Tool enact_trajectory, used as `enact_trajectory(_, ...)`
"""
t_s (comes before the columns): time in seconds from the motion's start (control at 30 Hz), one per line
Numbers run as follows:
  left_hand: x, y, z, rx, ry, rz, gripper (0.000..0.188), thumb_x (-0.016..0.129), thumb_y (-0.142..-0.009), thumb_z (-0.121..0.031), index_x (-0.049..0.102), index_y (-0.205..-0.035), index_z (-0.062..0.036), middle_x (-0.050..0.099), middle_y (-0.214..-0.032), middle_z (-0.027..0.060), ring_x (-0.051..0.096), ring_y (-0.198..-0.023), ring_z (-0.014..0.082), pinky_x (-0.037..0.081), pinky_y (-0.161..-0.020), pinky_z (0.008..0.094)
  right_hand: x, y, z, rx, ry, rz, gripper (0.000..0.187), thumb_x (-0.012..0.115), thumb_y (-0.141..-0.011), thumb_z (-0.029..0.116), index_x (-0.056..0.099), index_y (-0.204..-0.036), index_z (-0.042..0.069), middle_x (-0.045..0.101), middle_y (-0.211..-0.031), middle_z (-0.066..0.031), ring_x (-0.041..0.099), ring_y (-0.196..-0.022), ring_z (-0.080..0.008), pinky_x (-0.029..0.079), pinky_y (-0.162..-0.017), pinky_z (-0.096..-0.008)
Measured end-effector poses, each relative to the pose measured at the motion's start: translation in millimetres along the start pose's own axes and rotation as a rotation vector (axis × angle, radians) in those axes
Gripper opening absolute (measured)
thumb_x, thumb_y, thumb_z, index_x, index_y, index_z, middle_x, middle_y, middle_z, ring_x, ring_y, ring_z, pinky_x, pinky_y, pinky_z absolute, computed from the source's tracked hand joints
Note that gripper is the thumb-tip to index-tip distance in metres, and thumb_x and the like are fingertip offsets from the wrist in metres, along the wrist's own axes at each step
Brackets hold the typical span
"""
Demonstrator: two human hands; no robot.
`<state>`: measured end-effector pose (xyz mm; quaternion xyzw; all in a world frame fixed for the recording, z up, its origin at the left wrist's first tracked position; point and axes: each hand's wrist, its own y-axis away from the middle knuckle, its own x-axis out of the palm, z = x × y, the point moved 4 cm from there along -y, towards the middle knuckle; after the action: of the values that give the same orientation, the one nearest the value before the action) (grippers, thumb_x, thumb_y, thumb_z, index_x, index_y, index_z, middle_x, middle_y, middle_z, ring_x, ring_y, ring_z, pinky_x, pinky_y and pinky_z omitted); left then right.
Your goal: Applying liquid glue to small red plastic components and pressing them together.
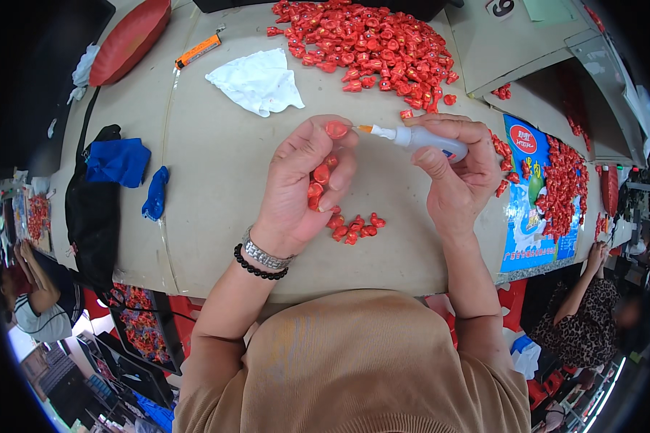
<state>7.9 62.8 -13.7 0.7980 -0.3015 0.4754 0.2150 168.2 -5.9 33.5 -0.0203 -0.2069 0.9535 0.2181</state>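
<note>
Left hand (pixel 289 180) wrapped round some red pieces (pixel 315 189), right hand (pixel 458 169) clamped on a squeeze bottle (pixel 410 137), tip (pixel 367 129) by the top one. Plenty left, I reckon — big heap (pixel 375 54) near the table's (pixel 217 180) far edge; small bunch (pixel 352 229) toward the front, maybe done.

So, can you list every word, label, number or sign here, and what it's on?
I won't copy printing or brands, but it stands here:
Blue sheet, right: white lettering on a red oval; yellow and white characters below.
Pale sign, top right: one dark, tilted figure.
Orange stick-shaped object: dark markings, too small to read.
Squeeze bottle: small blue patch, unreadable.
</note>
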Motion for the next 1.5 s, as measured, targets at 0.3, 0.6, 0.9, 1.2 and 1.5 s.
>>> enact_trajectory(0.3, 2, 0, 2, -0.019, -0.109, -0.072, 0.021, 0.050, -0.097, -0.021, 0.058, -0.105, -0.0030, 0.062, -0.095, 0.0067, 0.043, -0.053, 0.0077, 0.030, -0.037, 0.0192, 2, 0, 1, -0.043, 0.040, 0.027, 0.024, 0.064, -0.077, -0.007, 0.059, -0.100, -0.003, 0.065, -0.099, -0.0114, 0.061, -0.089, -0.0133, 0.049, -0.076, -0.0251)
enact_trajectory(0.6, 2, 1, 3, -0.024, -0.094, -0.060, 0.019, 0.050, -0.097, -0.020, 0.057, -0.103, -0.0033, 0.062, -0.094, 0.0069, 0.043, -0.053, 0.0079, 0.030, -0.037, 0.0192, 2, 0, 0, -0.053, 0.092, 0.023, 0.022, 0.064, -0.077, -0.007, 0.059, -0.098, -0.002, 0.066, -0.098, -0.0103, 0.061, -0.088, -0.0124, 0.048, -0.077, -0.0247)
enact_trajectory(0.9, 3, 1, 2, -0.010, -0.086, -0.062, 0.020, 0.051, -0.097, -0.020, 0.056, -0.103, -0.0017, 0.061, -0.095, 0.0077, 0.045, -0.055, 0.0088, 0.031, -0.036, 0.0190, -2, -1, -7, 0.109, -0.121, -0.083, 0.029, 0.074, -0.077, 0.005, 0.056, -0.100, 0.001, 0.064, -0.102, -0.0160, 0.062, -0.078, -0.0156, 0.048, -0.063, -0.0229)
enact_trajectory(1.2, -2, -2, -17, 0.047, 0.048, -0.114, 0.021, 0.049, -0.098, -0.021, 0.055, -0.105, -0.0027, 0.060, -0.097, 0.0064, 0.044, -0.060, 0.0103, 0.032, -0.036, 0.0187, -1, -8, -27, 0.488, -0.386, -0.069, 0.044, 0.076, -0.071, -0.001, 0.054, -0.109, 0.002, 0.062, -0.093, -0.0094, 0.062, -0.072, -0.0167, 0.049, -0.061, -0.0272)
enact_trajectory(1.5, -11, -7, -45, 0.165, 0.171, -0.163, 0.022, 0.045, -0.100, -0.021, 0.055, -0.108, -0.0030, 0.062, -0.096, 0.0057, 0.041, -0.060, 0.0101, 0.032, -0.035, 0.0167, 33, 10, -16, 0.221, 0.420, 0.540, 0.033, 0.075, -0.071, 0.007, 0.053, -0.095, 0.007, 0.058, -0.084, -0.0058, 0.062, -0.069, -0.0214, 0.049, -0.060, -0.0335)
